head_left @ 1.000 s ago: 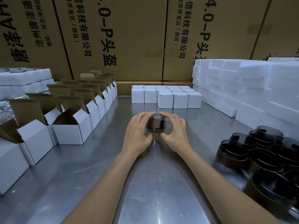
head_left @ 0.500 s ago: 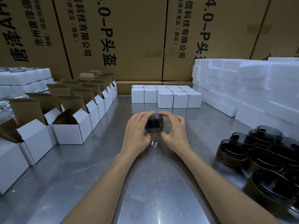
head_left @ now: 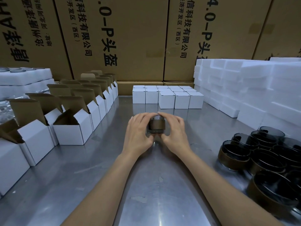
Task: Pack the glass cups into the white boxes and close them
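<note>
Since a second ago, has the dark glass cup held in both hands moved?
Barely: the dark glass cup sits slightly farther from the person, nearer the closed white boxes.

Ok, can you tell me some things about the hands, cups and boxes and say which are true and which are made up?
1. Both hands hold one cup. True: the left hand and right hand grip it together.
2. The open boxes are on the right. False: they line the left side.
3. The spare cups sit on the right. True.
4. The closed boxes are behind the hands. True.
5. The held cup is inside a box. False: it is out over the table.
</note>
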